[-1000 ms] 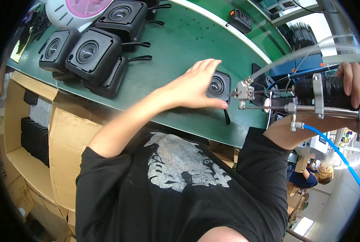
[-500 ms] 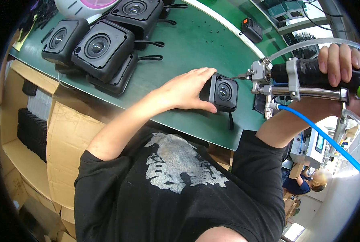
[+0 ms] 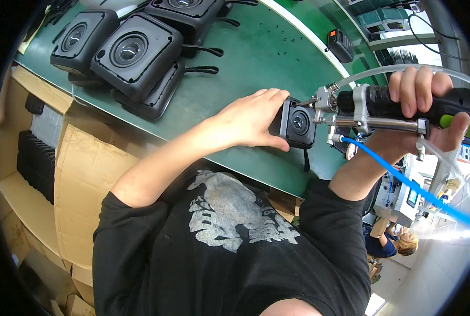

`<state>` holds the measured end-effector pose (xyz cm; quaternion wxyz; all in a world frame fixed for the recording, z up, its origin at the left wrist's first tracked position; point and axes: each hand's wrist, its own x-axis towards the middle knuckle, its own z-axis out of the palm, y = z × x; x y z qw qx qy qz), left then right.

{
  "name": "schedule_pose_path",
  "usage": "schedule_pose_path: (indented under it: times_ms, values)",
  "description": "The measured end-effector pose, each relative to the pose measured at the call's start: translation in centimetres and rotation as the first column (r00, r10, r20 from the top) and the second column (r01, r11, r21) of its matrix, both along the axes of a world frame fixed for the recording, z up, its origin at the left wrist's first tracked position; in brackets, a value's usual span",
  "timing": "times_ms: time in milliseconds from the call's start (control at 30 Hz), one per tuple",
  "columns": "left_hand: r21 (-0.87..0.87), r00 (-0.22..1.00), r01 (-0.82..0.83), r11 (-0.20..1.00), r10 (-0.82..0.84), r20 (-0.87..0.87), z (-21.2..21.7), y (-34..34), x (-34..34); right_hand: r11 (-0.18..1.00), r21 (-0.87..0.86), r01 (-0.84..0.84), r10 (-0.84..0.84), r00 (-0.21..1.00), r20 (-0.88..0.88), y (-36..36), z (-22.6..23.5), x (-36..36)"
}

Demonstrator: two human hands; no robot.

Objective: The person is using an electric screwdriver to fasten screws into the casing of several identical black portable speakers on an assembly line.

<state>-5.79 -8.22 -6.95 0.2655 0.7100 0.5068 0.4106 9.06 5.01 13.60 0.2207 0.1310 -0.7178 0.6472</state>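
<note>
My left hand (image 3: 252, 120) is closed round the left side of a small black square speaker (image 3: 301, 125) with a round cone in its face and a strap loop hanging at its near side. The speaker rests on the green bench. In my right hand (image 3: 422, 90) is a black powered screwdriver (image 3: 374, 100), its metal feed head pointing left. The tip of the screwdriver reaches the speaker's far upper corner; whether it touches a screw there is too small to tell. A blue hose (image 3: 393, 164) and a clear tube (image 3: 398, 68) run from the tool.
Several similar black speakers (image 3: 135, 50) are stacked at the far left of the green bench (image 3: 245, 68). Tiny dark screws (image 3: 282, 45) lie scattered farther back. A black handheld device (image 3: 340, 46) stands beyond the white edge. Cardboard boxes (image 3: 87, 189) are at the left; another person (image 3: 385, 243) is at the right.
The screwdriver has moved left, with its head now over the speaker's corner. My right thumb has come into sight below the handle. My left hand keeps its hold.
</note>
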Motion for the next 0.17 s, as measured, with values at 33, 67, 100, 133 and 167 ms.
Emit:
schedule_pose_path:
  times_ms: [33,67,100,133,167]
  values:
    - [-0.016,1.0,0.011,1.0,-0.011,-0.002,0.1,-0.07,-0.03,0.996,-0.025,0.083,-0.084,0.996,-0.024,-0.23,-0.42,0.12]
    - [-0.002,1.0,0.002,1.0,-0.002,-0.014,0.28,-0.07,-0.06,0.99,-0.04,0.133,-0.134,0.991,-0.004,-0.28,-0.24,0.24]
    - [0.014,1.0,-0.006,1.0,0.006,-0.026,0.48,-0.01,-0.07,0.986,-0.033,0.163,-0.163,0.987,-0.005,-0.31,-0.07,0.37]
    - [0.021,1.0,0.001,1.0,0.0,-0.03,0.65,0.09,-0.07,0.986,-0.022,0.164,-0.165,0.984,-0.066,-0.35,0.1,0.52]
    - [0.001,0.998,-0.003,1.0,0.003,-0.061,0.74,0.13,-0.03,0.975,-0.082,0.205,-0.213,0.971,-0.109,-0.49,0.22,0.73]
